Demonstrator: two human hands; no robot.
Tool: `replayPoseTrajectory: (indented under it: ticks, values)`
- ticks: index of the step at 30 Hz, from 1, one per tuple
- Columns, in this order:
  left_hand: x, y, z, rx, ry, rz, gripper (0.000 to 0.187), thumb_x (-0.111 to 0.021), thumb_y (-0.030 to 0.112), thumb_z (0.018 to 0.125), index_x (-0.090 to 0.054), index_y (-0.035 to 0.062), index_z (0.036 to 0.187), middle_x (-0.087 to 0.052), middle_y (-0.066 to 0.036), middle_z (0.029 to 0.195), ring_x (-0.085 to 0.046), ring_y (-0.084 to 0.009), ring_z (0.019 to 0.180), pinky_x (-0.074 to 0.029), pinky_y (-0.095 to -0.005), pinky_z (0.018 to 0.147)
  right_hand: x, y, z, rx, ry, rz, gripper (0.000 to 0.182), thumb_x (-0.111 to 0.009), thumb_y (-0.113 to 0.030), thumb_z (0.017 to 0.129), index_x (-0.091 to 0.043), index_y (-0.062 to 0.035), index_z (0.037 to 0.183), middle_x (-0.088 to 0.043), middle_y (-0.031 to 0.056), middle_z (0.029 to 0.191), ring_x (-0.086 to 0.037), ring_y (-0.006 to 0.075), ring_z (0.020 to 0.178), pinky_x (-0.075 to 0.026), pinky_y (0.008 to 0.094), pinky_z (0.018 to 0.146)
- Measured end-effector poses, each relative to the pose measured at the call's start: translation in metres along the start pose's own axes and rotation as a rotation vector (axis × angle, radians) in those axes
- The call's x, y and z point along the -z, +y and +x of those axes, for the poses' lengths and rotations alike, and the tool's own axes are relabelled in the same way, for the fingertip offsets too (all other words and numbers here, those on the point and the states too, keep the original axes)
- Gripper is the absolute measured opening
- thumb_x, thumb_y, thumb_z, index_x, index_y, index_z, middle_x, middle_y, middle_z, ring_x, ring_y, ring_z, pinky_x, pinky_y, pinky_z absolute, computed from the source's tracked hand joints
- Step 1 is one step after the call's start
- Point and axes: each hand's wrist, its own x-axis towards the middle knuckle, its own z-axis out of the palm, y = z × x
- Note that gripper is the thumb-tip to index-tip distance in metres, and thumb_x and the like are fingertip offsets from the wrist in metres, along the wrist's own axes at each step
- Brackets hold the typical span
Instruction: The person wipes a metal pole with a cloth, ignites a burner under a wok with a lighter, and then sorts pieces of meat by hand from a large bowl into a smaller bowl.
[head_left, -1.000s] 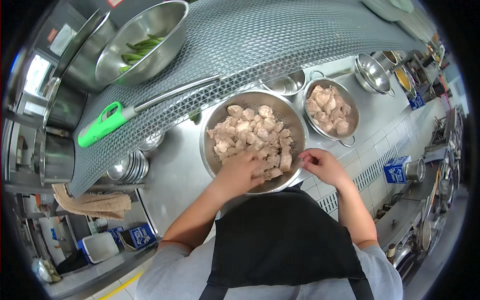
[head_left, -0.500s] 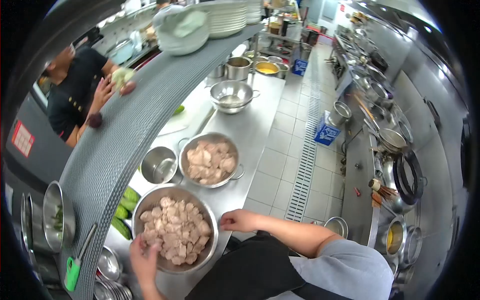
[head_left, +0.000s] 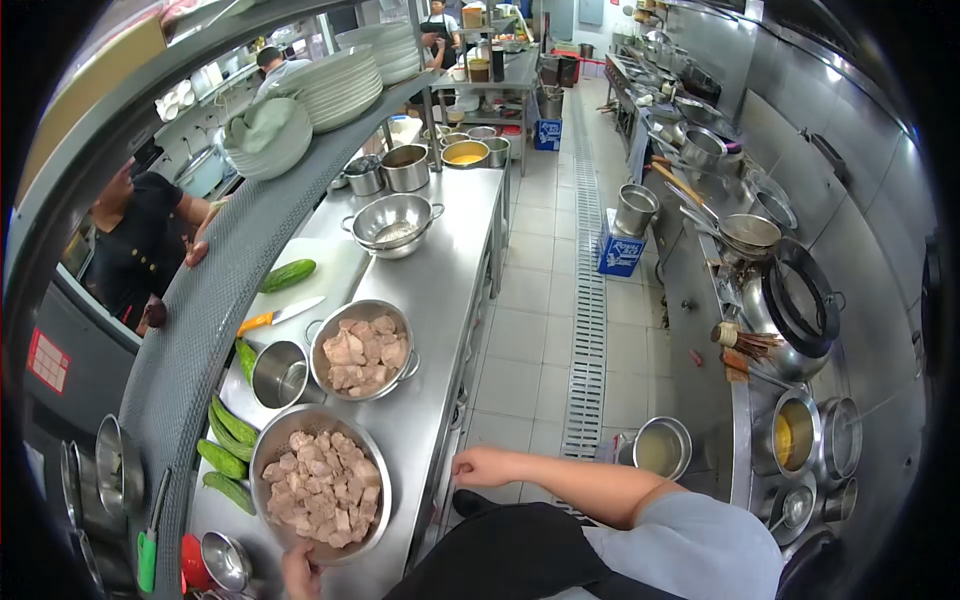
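Chunks of pale meat point(head_left: 325, 487) fill a large metal bowl point(head_left: 378, 520) at the near end of the steel counter. At this bowl's near rim is my left hand point(head_left: 300, 573), its fingers closed on the edge and partly cut off by the frame. My right hand point(head_left: 482, 467) is held in the air just past the counter's edge, fingers curled in, with nothing visible in it. Behind the bowl stands a colander point(head_left: 404, 378) with larger meat pieces. Beside that is a metal pot point(head_left: 280, 374). Several cucumbers point(head_left: 222, 459) lie left of the bowl.
A knife point(head_left: 285, 315) and a cucumber point(head_left: 288, 276) lie on a white cutting board point(head_left: 338, 262). A raised shelf point(head_left: 240, 235) holds stacked plates point(head_left: 345, 90). Across it stands another person point(head_left: 150, 230). Stoves and pans line the right, beyond the tiled aisle point(head_left: 520, 330).
My view has shifted and tilted up, showing more of the aisle. My left hand has moved from over the meat at the bowl's left side to its near rim. My right hand is farther from the bowl.
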Motion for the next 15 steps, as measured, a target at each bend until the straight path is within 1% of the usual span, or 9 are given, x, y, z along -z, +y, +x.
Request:
replayPoseTrajectory:
  ticks: [1,3,4,5,6,8,12,14,15]
  values:
    - [-0.004,0.000,-0.016,0.037,-0.029,-0.041,0.038,-0.065,0.013,0.080,-0.061,0.0007,0.115,-0.066,-0.010,0.100,-0.063,-0.0201,0.081,-0.051,-0.0329,0.068,-0.003,0.009,-0.010,-0.008,0.055,0.034,0.032,-0.065,-0.033,0.090,-0.065,-0.0054,0.107,-0.069,0.0082,0.088,-0.065,0.0221,0.081,-0.051,0.0367,0.074]
    - [-0.001,-0.042,0.010,-0.025,0.066,-0.235,0.028,-0.062,0.011,0.077,-0.063,0.0062,0.105,-0.066,-0.005,0.093,-0.063,-0.0175,0.074,-0.047,-0.0312,0.054,-0.013,0.032,-0.032,-0.022,0.145,0.104,0.031,-0.065,-0.031,0.091,-0.065,-0.0050,0.108,-0.069,0.0075,0.088,-0.064,0.0196,0.082,-0.051,0.0357,0.074]
    - [-0.013,-0.039,-0.010,-0.042,-0.013,-0.232,0.023,-0.062,0.010,0.078,-0.063,0.0058,0.100,-0.064,-0.003,0.084,-0.061,-0.0159,0.070,-0.044,-0.0298,0.049,-0.017,0.044,-0.045,-0.029,0.180,0.141,0.031,-0.065,-0.030,0.091,-0.065,-0.0047,0.109,-0.069,0.0070,0.089,-0.064,0.0178,0.081,-0.052,0.0345,0.074]
    - [-0.021,-0.038,-0.027,0.025,0.097,-0.218,0.017,-0.061,0.007,0.078,-0.062,0.0051,0.095,-0.062,-0.003,0.079,-0.061,-0.0169,0.067,-0.046,-0.0307,0.051,-0.013,0.041,-0.062,-0.136,0.150,0.188,0.031,-0.066,-0.029,0.091,-0.065,-0.0043,0.110,-0.069,0.0068,0.089,-0.064,0.0163,0.081,-0.052,0.0328,0.073]
    - [-0.028,-0.043,-0.033,0.013,0.116,-0.264,0.015,-0.061,0.005,0.077,-0.061,0.0046,0.093,-0.061,-0.003,0.078,-0.060,-0.0172,0.066,-0.047,-0.0308,0.052,-0.003,0.034,-0.080,-0.242,0.131,0.221,0.030,-0.066,-0.027,0.091,-0.065,-0.0040,0.110,-0.069,0.0065,0.090,-0.064,0.0148,0.081,-0.053,0.0311,0.072]
    - [-0.042,-0.047,-0.046,-0.021,0.146,-0.365,0.015,-0.061,0.001,0.076,-0.060,0.0035,0.090,-0.061,-0.004,0.077,-0.061,-0.0183,0.065,-0.048,-0.0309,0.053,0.002,0.037,-0.107,-0.270,0.122,0.261,0.030,-0.068,-0.024,0.090,-0.065,-0.0032,0.111,-0.069,0.0063,0.091,-0.064,0.0124,0.079,-0.053,0.0287,0.071]
    - [-0.053,-0.055,-0.079,-0.031,0.205,-0.487,0.018,-0.061,-0.003,0.074,-0.060,0.0015,0.091,-0.063,-0.006,0.079,-0.061,-0.0198,0.063,-0.049,-0.0307,0.054,0.010,0.035,-0.129,-0.372,0.062,0.203,0.030,-0.068,-0.024,0.091,-0.065,-0.0017,0.110,-0.068,0.0056,0.092,-0.063,0.0129,0.078,-0.053,0.0293,0.070]
    - [-0.060,-0.056,-0.105,-0.029,0.243,-0.473,0.017,-0.061,-0.004,0.073,-0.060,0.0017,0.089,-0.063,-0.006,0.079,-0.061,-0.0196,0.063,-0.049,-0.0306,0.053,0.016,0.026,-0.124,-0.391,0.045,0.345,0.037,-0.066,-0.032,0.092,-0.063,0.0000,0.112,-0.069,0.0076,0.094,-0.064,0.0148,0.085,-0.052,0.0296,0.076]
    - [-0.064,-0.057,-0.113,-0.032,0.266,-0.459,0.016,-0.061,-0.004,0.073,-0.059,0.0018,0.088,-0.064,-0.006,0.079,-0.061,-0.0194,0.062,-0.049,-0.0304,0.053,0.017,0.018,-0.117,-0.388,0.035,0.339,0.037,-0.066,-0.032,0.092,-0.063,0.0000,0.112,-0.069,0.0076,0.094,-0.064,0.0148,0.085,-0.052,0.0296,0.076]
